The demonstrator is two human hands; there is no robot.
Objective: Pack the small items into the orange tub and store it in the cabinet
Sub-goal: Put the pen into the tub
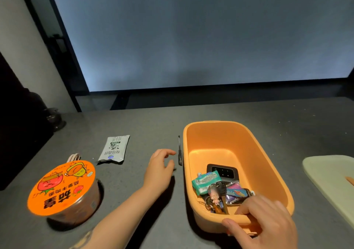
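Head view looks down on your grey table (210,112), with a pale green lid (333,179) lying at its right edge. Next in size, the orange tub (226,133) stands right of centre, open-topped, with a black device (224,171), a teal packet (206,181), a purple wrapper (236,191) and a bunch of keys (215,199) heaped at its near end. Left of you sits an instant noodle bowl (63,189) with its orange lid sealed, and beyond it a grey sachet (114,149) lies flat. Your left hand (160,169) reaches forward with the forearm stretched across the table, fingers loosely curled and holding nothing, fingertips near a thin black pen (179,151) that lies just beside the tub's left wall. Your right hand (268,224) grips the tub's near rim, thumb outside and fingers seemingly hooked inside, though motion blur makes that hard to confirm.
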